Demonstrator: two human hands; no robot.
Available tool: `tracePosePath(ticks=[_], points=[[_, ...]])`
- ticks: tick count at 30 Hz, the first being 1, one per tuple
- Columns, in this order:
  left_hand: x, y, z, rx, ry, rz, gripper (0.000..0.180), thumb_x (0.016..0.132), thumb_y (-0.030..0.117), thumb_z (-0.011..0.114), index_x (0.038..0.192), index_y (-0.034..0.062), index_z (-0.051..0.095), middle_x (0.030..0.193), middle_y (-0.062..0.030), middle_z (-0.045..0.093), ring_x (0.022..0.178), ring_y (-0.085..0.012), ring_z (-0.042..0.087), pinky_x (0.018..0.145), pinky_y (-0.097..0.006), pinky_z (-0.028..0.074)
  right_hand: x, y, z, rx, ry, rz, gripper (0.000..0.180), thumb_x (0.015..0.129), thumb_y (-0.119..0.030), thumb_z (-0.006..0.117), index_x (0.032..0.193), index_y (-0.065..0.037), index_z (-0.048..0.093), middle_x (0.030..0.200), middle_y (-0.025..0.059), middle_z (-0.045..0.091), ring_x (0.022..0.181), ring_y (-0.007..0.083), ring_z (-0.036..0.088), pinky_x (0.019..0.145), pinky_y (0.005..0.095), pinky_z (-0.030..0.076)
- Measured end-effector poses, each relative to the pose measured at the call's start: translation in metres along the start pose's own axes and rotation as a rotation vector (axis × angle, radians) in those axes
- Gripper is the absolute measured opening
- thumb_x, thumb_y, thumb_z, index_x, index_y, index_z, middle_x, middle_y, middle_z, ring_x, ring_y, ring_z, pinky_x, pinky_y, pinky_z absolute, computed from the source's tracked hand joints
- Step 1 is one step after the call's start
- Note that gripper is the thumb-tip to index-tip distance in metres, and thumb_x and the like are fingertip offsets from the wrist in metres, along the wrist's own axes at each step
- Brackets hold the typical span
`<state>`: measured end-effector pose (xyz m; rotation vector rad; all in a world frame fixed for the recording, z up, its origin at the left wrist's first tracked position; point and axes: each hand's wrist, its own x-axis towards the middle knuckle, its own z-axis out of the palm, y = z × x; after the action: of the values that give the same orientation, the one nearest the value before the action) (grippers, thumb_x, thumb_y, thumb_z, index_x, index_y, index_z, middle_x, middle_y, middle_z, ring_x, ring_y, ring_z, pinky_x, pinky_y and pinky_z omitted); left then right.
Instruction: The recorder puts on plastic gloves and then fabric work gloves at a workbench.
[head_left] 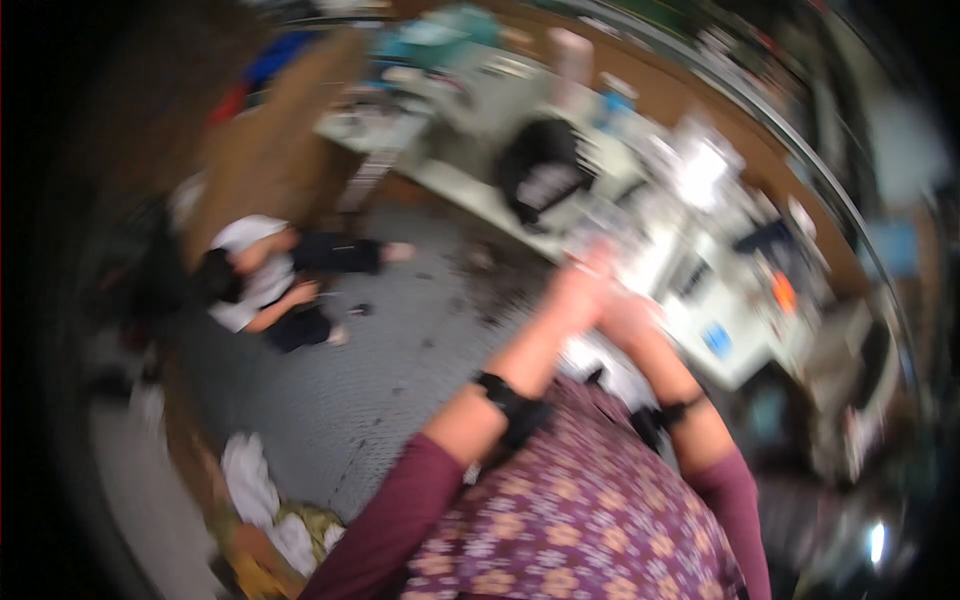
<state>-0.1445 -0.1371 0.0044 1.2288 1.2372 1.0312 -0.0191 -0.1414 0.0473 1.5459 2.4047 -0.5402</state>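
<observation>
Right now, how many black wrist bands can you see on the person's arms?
2: one black wrist band on the left forearm, and one on the right forearm. The picture is blurred, so details are unclear.

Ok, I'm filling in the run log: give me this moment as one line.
view: motion-blurred | left hand: raised, against right hand | held: cannot tell | ahead: cluttered white worktable | floor: another person sitting
</observation>
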Motion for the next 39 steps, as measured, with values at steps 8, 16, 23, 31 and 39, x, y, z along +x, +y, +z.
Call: tracePosePath(ticks=[8,16,23,31,39], points=[[0.037,-0.014,0.064,-0.979,0.196,-0.336,0.027,0.103,0.027,0.059,0.117,0.0051,0.064,0.103,-0.0067,0.069,0.094,-0.0209,0.069,0.084,-0.038,0.058,-0.008,0.057,-0.037,-0.137,-0.131,-0.042,0.036,0.092,-0.025,0.048,0.098,-0.005,0.077,0.103,0.0212,0.074,0.098,0.0373,0.072,0.086,0.0503,0.057],[0.034,-0.035,0.077,-0.657,0.36,-0.442,0.039,0.102,0.042,0.06,0.108,0.0041,0.064,0.089,-0.0058,0.068,0.081,-0.0195,0.069,0.077,-0.036,0.059,-0.019,0.056,-0.006,0.016,-0.06,0.074,0.039,0.095,-0.025,0.045,0.09,-0.002,0.076,0.093,0.0236,0.073,0.089,0.0407,0.072,0.081,0.0538,0.056],[0.043,-0.028,0.086,-1.317,0.002,-0.358,0.043,0.103,0.047,0.053,0.112,0.0063,0.06,0.112,-0.0086,0.066,0.109,-0.0267,0.063,0.097,-0.046,0.052,-0.024,0.093,-0.017,0.125,-0.035,0.136,0.04,0.094,-0.027,0.046,0.1,0.0,0.075,0.103,0.0258,0.073,0.1,0.0438,0.07,0.087,0.0554,0.055],[0.045,0.008,0.099,-1.154,-0.072,-0.386,0.061,0.102,0.054,0.051,0.149,0.0153,0.043,0.14,-0.0092,0.052,0.129,-0.0253,0.048,0.106,-0.04,0.042,-0.032,0.095,-0.021,0.307,0.018,0.11,0.039,0.096,-0.034,0.05,0.11,-0.006,0.073,0.104,0.0205,0.074,0.097,0.038,0.073,0.084,0.0515,0.056],[0.052,0.035,0.099,-0.794,-0.014,-0.461,0.066,0.104,0.061,0.038,0.144,0.0094,0.047,0.138,-0.0092,0.054,0.132,-0.0245,0.048,0.113,-0.045,0.039,-0.023,0.117,-0.045,0.448,0.6,0.157,0.022,0.088,-0.025,0.06,0.084,-0.004,0.066,0.081,0.0223,0.071,0.077,0.0397,0.071,0.074,0.0506,0.055]])
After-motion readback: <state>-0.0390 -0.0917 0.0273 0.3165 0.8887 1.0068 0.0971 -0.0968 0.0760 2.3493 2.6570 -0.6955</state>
